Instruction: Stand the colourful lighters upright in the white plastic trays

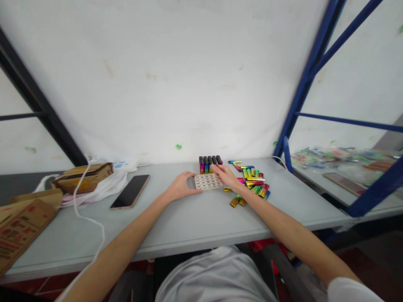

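Note:
A pale tray with rows of holes (208,182) lies on the grey table. My left hand (183,186) holds its left side, thumb along the near edge and fingers at the far corner. At the tray's far right corner is my right hand (224,173), fingers pinched together; whatever is between them is too small to make out. Just behind the tray stand upright shiny coloured tubes with black tops (210,162), packed in rows. Loose metallic coloured tubes (252,182) lie in a pile beside and beyond my right hand, partly under the forearm.
On the left of the table (163,226) lie a dark phone (131,192), a white cable (94,220), an open cardboard box (91,176) on plastic bags and a brown carton (25,224). A blue metal frame (297,100) rises at the right, with plastic packets (340,161) beyond it.

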### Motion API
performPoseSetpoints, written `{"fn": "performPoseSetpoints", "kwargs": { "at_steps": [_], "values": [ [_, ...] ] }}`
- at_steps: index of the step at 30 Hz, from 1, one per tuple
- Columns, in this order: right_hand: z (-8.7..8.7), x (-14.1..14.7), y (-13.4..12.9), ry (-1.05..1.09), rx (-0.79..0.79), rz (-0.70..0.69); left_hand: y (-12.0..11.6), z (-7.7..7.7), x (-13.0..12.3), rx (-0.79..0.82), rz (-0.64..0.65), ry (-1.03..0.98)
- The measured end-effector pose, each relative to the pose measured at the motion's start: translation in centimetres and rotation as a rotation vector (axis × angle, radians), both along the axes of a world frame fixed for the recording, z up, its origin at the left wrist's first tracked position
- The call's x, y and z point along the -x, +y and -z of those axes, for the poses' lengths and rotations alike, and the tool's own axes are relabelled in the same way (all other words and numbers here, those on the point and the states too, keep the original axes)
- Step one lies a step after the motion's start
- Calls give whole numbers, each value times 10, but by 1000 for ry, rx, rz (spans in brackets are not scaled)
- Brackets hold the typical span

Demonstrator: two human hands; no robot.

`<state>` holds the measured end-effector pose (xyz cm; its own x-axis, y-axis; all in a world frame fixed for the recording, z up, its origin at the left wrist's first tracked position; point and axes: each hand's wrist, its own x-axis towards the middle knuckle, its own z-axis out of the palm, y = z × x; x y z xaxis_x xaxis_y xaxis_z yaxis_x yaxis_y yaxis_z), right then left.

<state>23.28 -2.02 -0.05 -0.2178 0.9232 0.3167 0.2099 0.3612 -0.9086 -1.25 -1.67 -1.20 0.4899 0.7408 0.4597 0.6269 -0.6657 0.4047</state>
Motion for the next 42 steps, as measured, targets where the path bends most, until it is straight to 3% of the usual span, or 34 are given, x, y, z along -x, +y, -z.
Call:
{"fn": "performPoseSetpoints", "kwargs": {
  "at_steps": [6, 10, 14, 20, 24, 29, 33, 42],
  "values": [
    [2, 2, 0, -211, -140, 228, 0, -1, -1, -3, -3, 16],
    [3, 2, 3, -253, -153, 276, 0, -3, -2, -15, -1, 2],
    [1, 3, -1, -223, -195, 219, -1, -3, -2, -19, -2, -24],
    [-5, 7, -12, -139, -212, 16, -3, -4, -3, -42, 20, -66],
    [-8, 7, -14, -305, -421, 61, -6, -6, -6, -58, 32, -102],
    [-12, 5, -17, -305, -402, 103, -8, -7, -8, -62, 47, -102],
    [-11, 5, -16, -240, -416, 33, -11, -8, -8, -54, 58, -100],
    [3, 8, -2, -442, -598, -10, -18, -9, -13, 17, 68, -173]
  ]
}}
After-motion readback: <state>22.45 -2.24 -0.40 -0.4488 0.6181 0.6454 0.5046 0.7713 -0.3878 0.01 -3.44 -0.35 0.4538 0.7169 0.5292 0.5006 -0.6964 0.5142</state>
